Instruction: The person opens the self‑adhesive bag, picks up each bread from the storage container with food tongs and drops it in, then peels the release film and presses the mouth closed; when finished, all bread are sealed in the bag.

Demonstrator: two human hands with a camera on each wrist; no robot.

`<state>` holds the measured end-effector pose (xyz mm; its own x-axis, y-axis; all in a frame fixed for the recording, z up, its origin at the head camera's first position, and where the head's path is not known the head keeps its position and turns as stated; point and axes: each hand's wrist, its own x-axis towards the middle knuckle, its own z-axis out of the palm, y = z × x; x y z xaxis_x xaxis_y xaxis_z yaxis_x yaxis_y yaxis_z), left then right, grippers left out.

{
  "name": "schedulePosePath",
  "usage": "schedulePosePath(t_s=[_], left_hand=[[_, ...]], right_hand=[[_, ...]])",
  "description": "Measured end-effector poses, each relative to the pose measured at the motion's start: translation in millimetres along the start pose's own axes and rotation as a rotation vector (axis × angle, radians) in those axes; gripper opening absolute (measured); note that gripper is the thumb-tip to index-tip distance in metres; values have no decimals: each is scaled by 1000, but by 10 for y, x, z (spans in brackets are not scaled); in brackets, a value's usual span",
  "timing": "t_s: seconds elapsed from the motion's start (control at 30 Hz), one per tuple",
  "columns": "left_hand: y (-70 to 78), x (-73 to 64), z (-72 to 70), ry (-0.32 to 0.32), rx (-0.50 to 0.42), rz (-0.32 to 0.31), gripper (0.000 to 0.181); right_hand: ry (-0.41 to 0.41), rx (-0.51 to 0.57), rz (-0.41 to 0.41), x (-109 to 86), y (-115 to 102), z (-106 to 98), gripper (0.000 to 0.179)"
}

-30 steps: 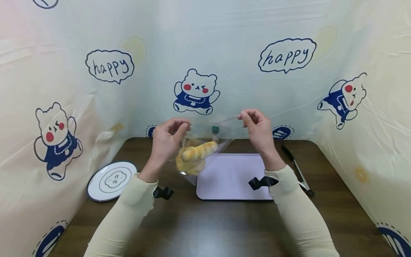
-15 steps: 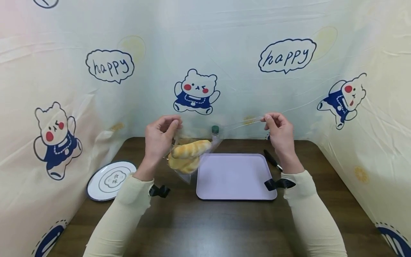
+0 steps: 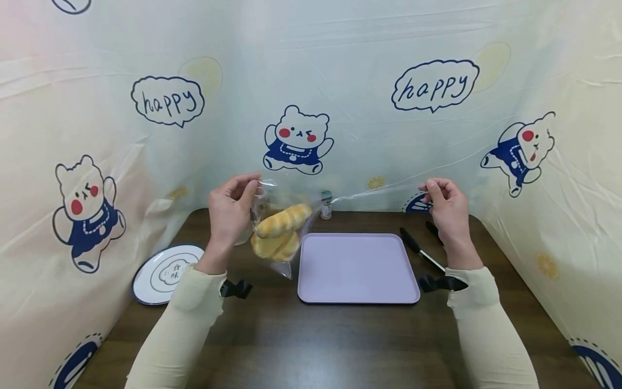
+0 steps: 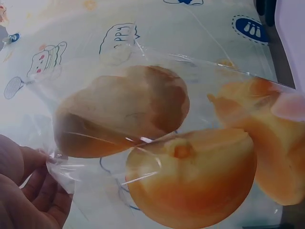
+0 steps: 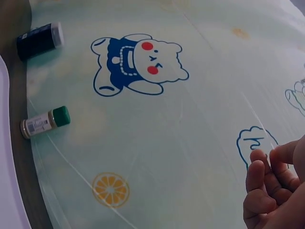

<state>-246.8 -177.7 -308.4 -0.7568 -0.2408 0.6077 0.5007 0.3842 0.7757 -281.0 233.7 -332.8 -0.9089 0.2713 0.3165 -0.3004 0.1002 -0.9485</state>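
My left hand pinches the upper left edge of a clear plastic bag, which hangs above the table. Inside lie a long ridged bread roll and rounder yellow bread beneath it. Close up in the left wrist view, a smooth bun shows through the film. Far to the right, my right hand pinches the end of a thin clear plastic strip that runs taut from the bag's upper right. The right wrist view shows its thumb and fingertips together.
A lilac tray lies mid-table, right of the bag. At left is a white plate, partly behind the left forearm. Black-ended tongs lie by the right wrist. A green-capped jar and a dark bottle stand at the back.
My right hand has moved well to the right, drawing the clear strip out longer. My left hand has shifted a little left with the bag of bread.
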Motion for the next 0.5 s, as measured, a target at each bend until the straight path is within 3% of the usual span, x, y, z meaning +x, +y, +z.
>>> schedulePosePath(t_s=[0.17, 0.3, 0.5], left_hand=[[-1, 2, -39, 22, 27, -10, 21], [26, 3, -65, 43, 16, -18, 21], [27, 21, -169, 78, 12, -28, 23]], right_hand=[[0, 3, 58, -6, 53, -99, 25], [-9, 105, 99, -13, 72, -193, 22], [-86, 265, 48, -17, 86, -426, 14]])
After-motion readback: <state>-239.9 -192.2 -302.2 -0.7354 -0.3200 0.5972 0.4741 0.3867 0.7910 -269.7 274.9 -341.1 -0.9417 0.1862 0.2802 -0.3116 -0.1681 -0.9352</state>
